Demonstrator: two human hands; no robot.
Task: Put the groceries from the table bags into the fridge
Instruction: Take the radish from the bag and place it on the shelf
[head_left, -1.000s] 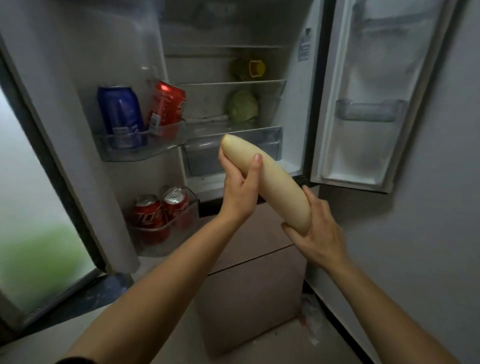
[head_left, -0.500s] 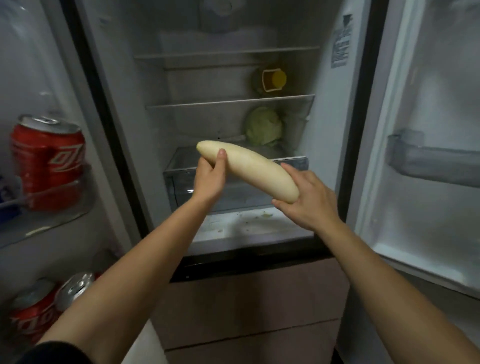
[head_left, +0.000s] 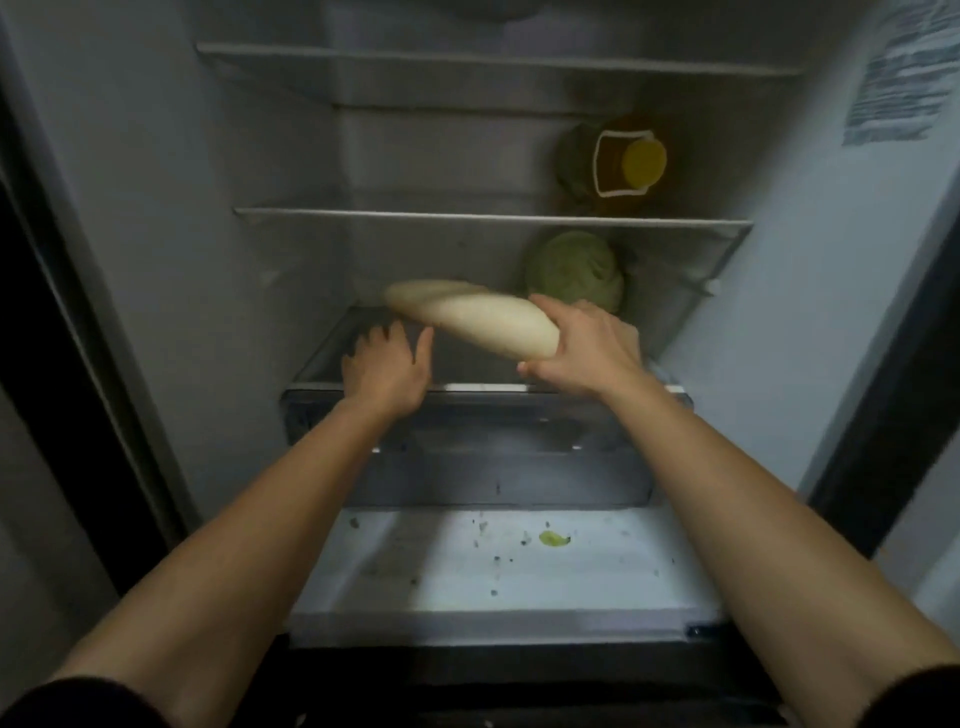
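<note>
Two bare hands are stretched into the open fridge (head_left: 218, 218). A long white radish (head_left: 467, 317) is held there. It is smooth and pale, shaped like a fat stick, with one thick blunt end and one thinner end. The thick end is wrapped by the curled fingers (head_left: 550, 312) of the right hand (head_left: 584, 353). The left hand (head_left: 387, 366) is kept flat, its fingers (head_left: 371, 338) spread and straight, and nothing is gripped by it. The thin end of the radish is seen just above those fingertips. The left thumb is just beside the radish, but whether it touches cannot be told.

Half a second ago the thin end was pinched by the left hand; now it has been let go. Back then the radish was held out in front of the drawer (head_left: 488, 467). Now it has been pushed deeper in, over the drawer lid and under the glass shelf (head_left: 415, 215). Whether it rests on the lid cannot be told.

The drawer is made of clear plastic and is found right under both hands. What is inside it cannot be made out. A round green cabbage (head_left: 574, 270) with crinkly leaves is seen just behind the right fingers. Higher up, on the glass shelf, a dark bottle (head_left: 618, 163) with a yellow cap is kept. Below the wrists, the white fridge floor (head_left: 613, 577) is dotted with crumbs and one small green scrap (head_left: 555, 539).
</note>
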